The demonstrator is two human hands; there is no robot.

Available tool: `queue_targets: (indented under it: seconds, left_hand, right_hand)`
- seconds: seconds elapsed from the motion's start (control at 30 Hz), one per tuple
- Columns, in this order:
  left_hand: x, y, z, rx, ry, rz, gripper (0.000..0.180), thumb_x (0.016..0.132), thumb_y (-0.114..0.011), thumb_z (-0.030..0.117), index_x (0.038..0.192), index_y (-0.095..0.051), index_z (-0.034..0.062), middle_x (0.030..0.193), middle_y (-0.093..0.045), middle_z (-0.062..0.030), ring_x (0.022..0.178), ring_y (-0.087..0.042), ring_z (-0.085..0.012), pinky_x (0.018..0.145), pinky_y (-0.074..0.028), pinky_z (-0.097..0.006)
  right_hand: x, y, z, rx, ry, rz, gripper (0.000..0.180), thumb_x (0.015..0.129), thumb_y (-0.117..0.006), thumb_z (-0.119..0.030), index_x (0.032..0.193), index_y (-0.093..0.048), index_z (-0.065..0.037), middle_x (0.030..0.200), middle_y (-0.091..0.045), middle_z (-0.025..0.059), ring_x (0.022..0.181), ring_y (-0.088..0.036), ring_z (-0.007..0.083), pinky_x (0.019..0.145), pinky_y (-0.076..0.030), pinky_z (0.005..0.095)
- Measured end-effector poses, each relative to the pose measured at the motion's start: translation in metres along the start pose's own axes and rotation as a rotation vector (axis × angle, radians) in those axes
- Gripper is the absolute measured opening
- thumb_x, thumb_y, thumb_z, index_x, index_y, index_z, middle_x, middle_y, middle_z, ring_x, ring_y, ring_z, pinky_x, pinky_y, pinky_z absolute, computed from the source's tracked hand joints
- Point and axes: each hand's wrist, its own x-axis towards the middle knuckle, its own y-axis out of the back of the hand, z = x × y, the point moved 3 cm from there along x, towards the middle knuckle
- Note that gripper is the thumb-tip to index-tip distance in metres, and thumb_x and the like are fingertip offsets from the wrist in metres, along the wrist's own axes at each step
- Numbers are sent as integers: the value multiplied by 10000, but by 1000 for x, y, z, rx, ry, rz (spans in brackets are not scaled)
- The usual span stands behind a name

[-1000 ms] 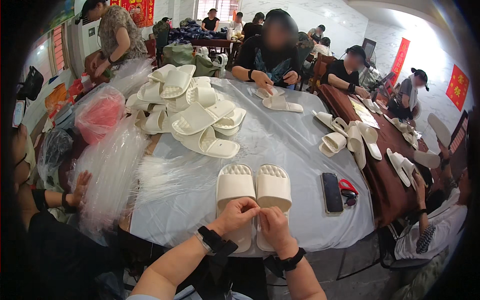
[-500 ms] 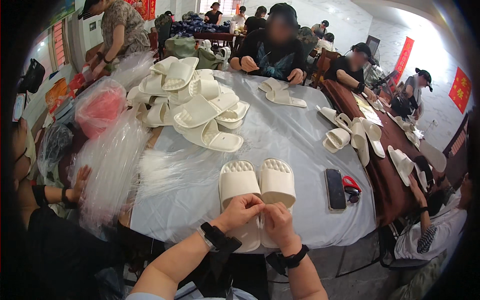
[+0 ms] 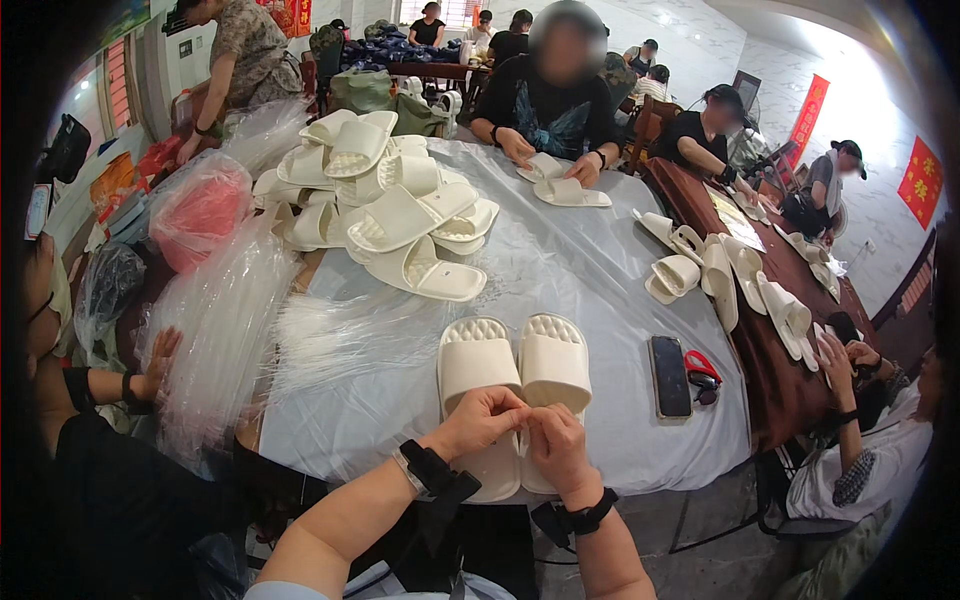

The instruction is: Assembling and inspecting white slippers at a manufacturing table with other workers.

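Two cream slippers stand side by side at the table's near edge, toes pointing away from me: the left slipper point(image 3: 480, 362) and the right slipper point(image 3: 554, 372). My left hand point(image 3: 480, 418) and my right hand point(image 3: 558, 445) meet over the gap between them, just behind the straps. Thumb and fingers of both are pinched together, tip to tip. What they hold, if anything, is too small to make out. Left of the slippers lies a spread bundle of thin, clear plastic strands point(image 3: 335, 335).
A heap of slippers point(image 3: 395, 218) rises at the far left, beside clear plastic bags point(image 3: 215, 330). On the right lie a phone point(image 3: 670, 376) and red-handled snips point(image 3: 703, 372). A co-worker opposite handles a slipper pair point(image 3: 570, 190). More slippers point(image 3: 745, 275) line the brown table.
My hands stay pinched in nearly the same place. The co-worker opposite has brought both hands onto the slipper pair. At the right, another person's hands and the slippers near them have shifted.
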Motion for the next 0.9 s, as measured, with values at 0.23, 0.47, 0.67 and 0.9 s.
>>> queue_targets:
  seconds: [0.23, 0.47, 0.67, 0.9]
  left_hand:
    - [-1, -3, 0, 35, -18, 32, 129, 929, -614, 144, 959, -622, 19, 859, -627, -5, 772, -585, -71, 707, -508, -219]
    - [-2, -5, 3, 46, -41, 92, 124, 935, -595, 132, 935, -615, 10, 813, -614, 3, 715, -566, -58, 658, -486, -208]
    - [-3, -5, 4, 25, -30, 123, 127, 933, -599, 131, 935, -611, 5, 816, -614, -1, 718, -567, -56, 655, -487, -203]
    - [-3, -3, 0, 11, -8, 147, 143, 933, -605, 145, 956, -609, 4, 829, -616, -8, 726, -573, -57, 656, -493, -200]
  right_hand:
    - [1, -1, -2, 0, -11, -8, 114, 775, -614, 64, 860, -587, -7, 745, -592, 137, 694, -566, 326, 611, -464, 396]
    - [1, -1, -2, 11, -27, -20, 93, 787, -613, 50, 855, -586, -8, 749, -599, 142, 693, -571, 330, 615, -465, 402]
    - [1, -1, -2, 23, -44, -36, 82, 796, -613, 41, 853, -587, -11, 759, -606, 143, 708, -582, 334, 623, -471, 401]
    - [0, -2, 1, 32, -59, -50, 84, 796, -613, 41, 853, -586, -14, 765, -609, 146, 716, -591, 338, 629, -476, 402]
